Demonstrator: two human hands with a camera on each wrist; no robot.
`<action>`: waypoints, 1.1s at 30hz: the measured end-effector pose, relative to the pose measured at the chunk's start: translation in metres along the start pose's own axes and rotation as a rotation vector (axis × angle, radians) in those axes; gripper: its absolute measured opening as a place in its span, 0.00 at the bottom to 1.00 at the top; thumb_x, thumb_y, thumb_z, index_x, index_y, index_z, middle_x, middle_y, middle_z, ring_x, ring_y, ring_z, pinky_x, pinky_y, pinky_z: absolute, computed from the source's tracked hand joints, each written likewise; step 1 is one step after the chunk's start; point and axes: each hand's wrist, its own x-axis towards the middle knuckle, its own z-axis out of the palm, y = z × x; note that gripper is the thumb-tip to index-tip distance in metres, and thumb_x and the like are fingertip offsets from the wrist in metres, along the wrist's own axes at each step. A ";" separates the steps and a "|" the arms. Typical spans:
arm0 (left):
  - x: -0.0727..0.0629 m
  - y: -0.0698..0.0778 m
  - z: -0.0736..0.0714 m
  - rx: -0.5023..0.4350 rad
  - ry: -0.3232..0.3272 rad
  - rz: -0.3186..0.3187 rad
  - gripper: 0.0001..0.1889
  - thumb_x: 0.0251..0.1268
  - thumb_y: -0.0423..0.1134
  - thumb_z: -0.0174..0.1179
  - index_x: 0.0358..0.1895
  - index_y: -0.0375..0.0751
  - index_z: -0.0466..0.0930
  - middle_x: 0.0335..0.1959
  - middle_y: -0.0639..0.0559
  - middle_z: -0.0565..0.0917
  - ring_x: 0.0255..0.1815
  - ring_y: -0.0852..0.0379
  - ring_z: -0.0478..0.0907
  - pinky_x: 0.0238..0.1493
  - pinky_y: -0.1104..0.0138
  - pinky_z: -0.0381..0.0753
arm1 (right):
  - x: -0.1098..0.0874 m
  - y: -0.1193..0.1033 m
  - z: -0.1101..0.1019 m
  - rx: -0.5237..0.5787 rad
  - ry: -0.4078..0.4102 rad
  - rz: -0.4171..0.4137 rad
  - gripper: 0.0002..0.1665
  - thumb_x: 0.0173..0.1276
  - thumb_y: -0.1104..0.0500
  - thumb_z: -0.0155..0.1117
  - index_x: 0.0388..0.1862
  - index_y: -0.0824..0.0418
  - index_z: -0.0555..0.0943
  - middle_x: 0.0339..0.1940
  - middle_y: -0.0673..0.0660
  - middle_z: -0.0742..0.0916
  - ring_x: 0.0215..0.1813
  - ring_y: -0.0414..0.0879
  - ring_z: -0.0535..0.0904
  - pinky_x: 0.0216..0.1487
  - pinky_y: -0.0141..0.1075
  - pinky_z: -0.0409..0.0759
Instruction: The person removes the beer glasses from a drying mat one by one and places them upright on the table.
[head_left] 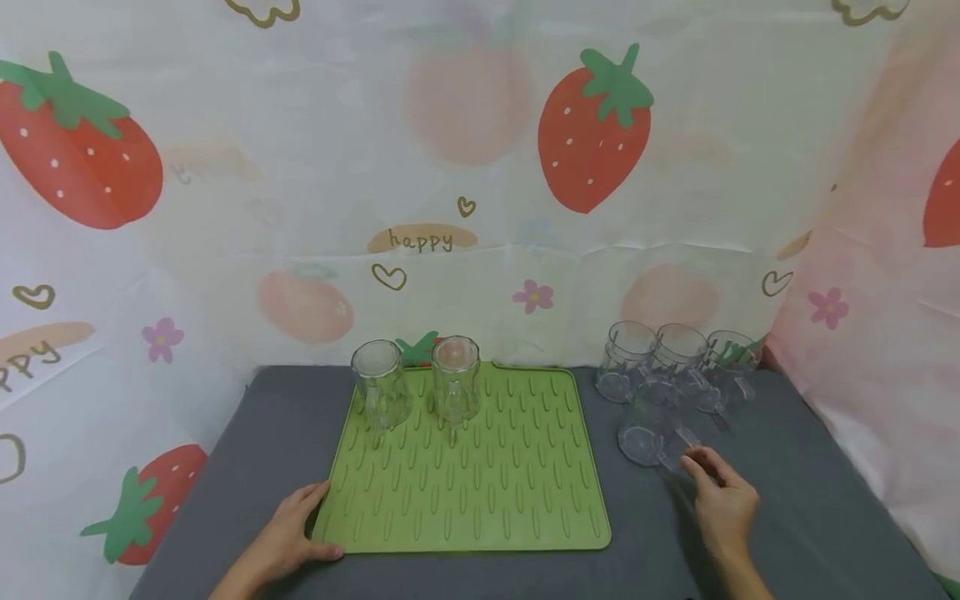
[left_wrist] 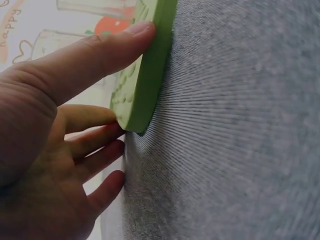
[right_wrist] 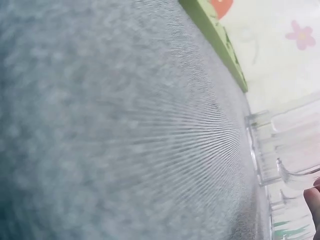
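In the head view, my right hand (head_left: pixel 726 504) has its curled fingers at the handle of the nearest clear glass mug (head_left: pixel 642 442), right of the mat. The right wrist view catches only fingertips (right_wrist: pixel 313 200) at the handle's curve. My left hand (head_left: pixel 288 527) touches the near left corner of a green ridged mat (head_left: pixel 480 500). Its thumb (left_wrist: pixel 112 50) lies along the mat's front edge, and its nearly straight fingers reach the left side. Two glass mugs, one at the back left corner (head_left: pixel 381 383) and another beside it (head_left: pixel 456 383), stand upright on the mat, handles toward me.
Three more clear mugs stand at the back right: a left one (head_left: pixel 626 358), a middle one (head_left: pixel 678 354) and a right one (head_left: pixel 729 367). Dark grey cloth (head_left: pixel 540 579) covers the table. A strawberry-printed curtain (head_left: pixel 480 167) hangs close behind.
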 end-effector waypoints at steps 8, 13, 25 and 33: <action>0.000 0.002 -0.003 0.010 0.027 0.006 0.57 0.39 0.52 0.79 0.70 0.25 0.60 0.67 0.25 0.65 0.68 0.25 0.59 0.62 0.36 0.66 | 0.002 -0.003 0.003 0.015 -0.025 0.064 0.13 0.57 0.73 0.70 0.42 0.77 0.84 0.25 0.25 0.83 0.32 0.20 0.80 0.34 0.13 0.74; 0.000 0.000 -0.002 0.004 0.018 0.000 0.57 0.40 0.54 0.78 0.71 0.26 0.59 0.67 0.26 0.65 0.68 0.25 0.59 0.61 0.36 0.66 | 0.002 -0.003 0.002 -0.018 -0.043 0.055 0.13 0.59 0.71 0.70 0.43 0.78 0.83 0.26 0.23 0.82 0.32 0.19 0.78 0.35 0.12 0.73; 0.000 -0.003 0.000 -0.017 0.005 -0.005 0.56 0.40 0.54 0.78 0.72 0.29 0.61 0.67 0.28 0.66 0.68 0.26 0.60 0.60 0.36 0.67 | 0.003 -0.024 -0.008 -0.118 -0.078 0.070 0.20 0.63 0.63 0.70 0.52 0.71 0.82 0.30 0.21 0.79 0.36 0.18 0.76 0.37 0.11 0.72; 0.000 -0.004 0.001 -0.021 0.007 -0.001 0.55 0.40 0.53 0.78 0.71 0.29 0.61 0.67 0.27 0.66 0.68 0.25 0.60 0.59 0.36 0.67 | 0.007 -0.056 -0.007 -0.155 -0.076 0.083 0.23 0.63 0.58 0.71 0.55 0.68 0.82 0.38 0.33 0.84 0.40 0.18 0.76 0.39 0.11 0.73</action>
